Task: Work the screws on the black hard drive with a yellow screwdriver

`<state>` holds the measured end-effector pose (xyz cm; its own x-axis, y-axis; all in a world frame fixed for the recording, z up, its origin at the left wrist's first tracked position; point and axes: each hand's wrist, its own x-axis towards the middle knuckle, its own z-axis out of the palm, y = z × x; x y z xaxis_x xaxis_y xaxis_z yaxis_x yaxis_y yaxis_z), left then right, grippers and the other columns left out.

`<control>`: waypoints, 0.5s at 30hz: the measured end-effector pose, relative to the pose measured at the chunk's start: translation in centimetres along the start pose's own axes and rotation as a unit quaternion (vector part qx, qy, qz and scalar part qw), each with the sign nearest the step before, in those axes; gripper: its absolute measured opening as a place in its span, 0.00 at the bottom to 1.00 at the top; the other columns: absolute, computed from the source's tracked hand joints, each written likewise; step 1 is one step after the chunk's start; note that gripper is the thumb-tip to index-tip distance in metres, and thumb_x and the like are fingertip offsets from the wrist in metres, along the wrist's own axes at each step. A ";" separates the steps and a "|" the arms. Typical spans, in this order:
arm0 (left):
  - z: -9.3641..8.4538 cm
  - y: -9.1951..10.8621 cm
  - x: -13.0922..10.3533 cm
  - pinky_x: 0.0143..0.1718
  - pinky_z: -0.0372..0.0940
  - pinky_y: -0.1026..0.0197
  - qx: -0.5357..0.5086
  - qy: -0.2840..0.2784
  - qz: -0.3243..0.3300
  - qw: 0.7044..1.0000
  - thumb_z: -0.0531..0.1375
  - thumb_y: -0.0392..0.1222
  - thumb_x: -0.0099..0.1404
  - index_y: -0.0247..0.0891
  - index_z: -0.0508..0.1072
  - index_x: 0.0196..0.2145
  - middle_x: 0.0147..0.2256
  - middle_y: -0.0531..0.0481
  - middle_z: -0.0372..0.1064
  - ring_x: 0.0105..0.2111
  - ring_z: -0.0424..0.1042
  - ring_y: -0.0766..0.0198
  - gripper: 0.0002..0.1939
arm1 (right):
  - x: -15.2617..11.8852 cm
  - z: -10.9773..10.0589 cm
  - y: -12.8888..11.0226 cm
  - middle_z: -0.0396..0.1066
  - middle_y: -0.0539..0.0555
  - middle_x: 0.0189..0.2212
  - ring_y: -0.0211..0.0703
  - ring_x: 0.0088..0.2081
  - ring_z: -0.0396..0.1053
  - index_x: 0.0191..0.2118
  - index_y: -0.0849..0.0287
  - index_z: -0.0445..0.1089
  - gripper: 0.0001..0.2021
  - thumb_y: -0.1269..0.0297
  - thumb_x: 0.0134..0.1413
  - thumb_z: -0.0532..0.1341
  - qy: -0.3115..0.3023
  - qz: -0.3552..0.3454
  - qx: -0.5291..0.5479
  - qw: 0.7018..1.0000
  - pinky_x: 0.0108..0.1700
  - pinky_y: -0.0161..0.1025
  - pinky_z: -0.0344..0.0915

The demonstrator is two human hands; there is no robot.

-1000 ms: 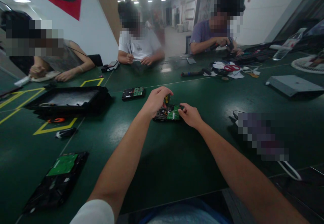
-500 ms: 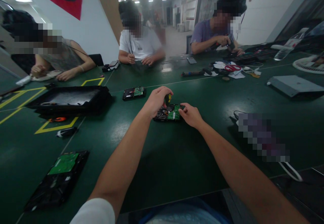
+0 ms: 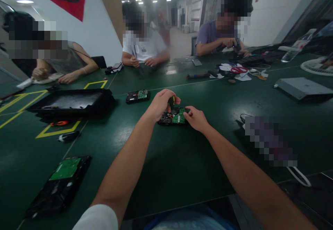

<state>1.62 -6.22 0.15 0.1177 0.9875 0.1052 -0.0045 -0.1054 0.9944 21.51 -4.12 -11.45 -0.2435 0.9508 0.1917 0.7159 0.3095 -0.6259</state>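
Observation:
A hard drive (image 3: 179, 118) with a green circuit board lies on the green table in front of me. My left hand (image 3: 163, 102) is closed around a black-and-yellow screwdriver (image 3: 172, 101), held upright with its shaft pointing down at the drive. My right hand (image 3: 195, 116) grips the drive's right edge between bent fingers. Just beyond my left hand lies a second hard drive (image 3: 137, 96), also board side up. Nearer me at lower left is a larger-looking hard drive (image 3: 59, 185).
On the left stand a black tray (image 3: 99, 107), an orange-handled item (image 3: 59, 123) and a small dark item (image 3: 68, 135). To the right are a blurred-out pouch (image 3: 270, 140) and a grey box (image 3: 304, 88). Several people sit across the table.
The screwdriver handle and the fingers of my left hand have turned slightly. My right hand and the hard drive stay in place.

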 end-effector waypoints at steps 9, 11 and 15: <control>-0.2 0.4 -0.2 0.16 0.56 0.69 0.046 -0.009 0.044 0.998 0.57 0.46 0.62 0.38 0.76 0.29 0.33 0.46 0.71 0.30 0.68 0.64 0.12 | -0.1 0.0 -0.1 0.77 0.49 0.30 0.42 0.32 0.73 0.61 0.59 0.67 0.19 0.61 0.68 0.60 0.003 -0.002 0.014 1.000 0.35 0.38 0.62; -0.2 0.3 -0.1 0.16 0.55 0.68 0.014 -0.022 0.030 0.999 0.57 0.45 0.62 0.38 0.76 0.30 0.32 0.46 0.71 0.30 0.70 0.64 0.11 | -0.2 0.0 -0.1 0.77 0.49 0.30 0.42 0.31 0.73 0.61 0.59 0.67 0.19 0.61 0.68 0.61 0.006 0.000 0.019 1.000 0.36 0.38 0.62; -0.3 0.0 0.0 0.16 0.56 0.68 -0.039 -0.020 -0.009 0.999 0.59 0.46 0.62 0.38 0.74 0.34 0.33 0.46 0.73 0.30 0.72 0.63 0.09 | -0.2 0.0 -0.1 0.77 0.50 0.31 0.42 0.32 0.74 0.61 0.58 0.67 0.19 0.60 0.68 0.60 -0.001 0.000 0.019 1.000 0.37 0.38 0.62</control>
<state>1.37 -6.17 0.14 0.1574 0.9835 0.0891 -0.0785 -0.0775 0.9939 21.49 -4.31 -11.40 -0.2438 0.9509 0.1905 0.6901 0.3082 -0.6548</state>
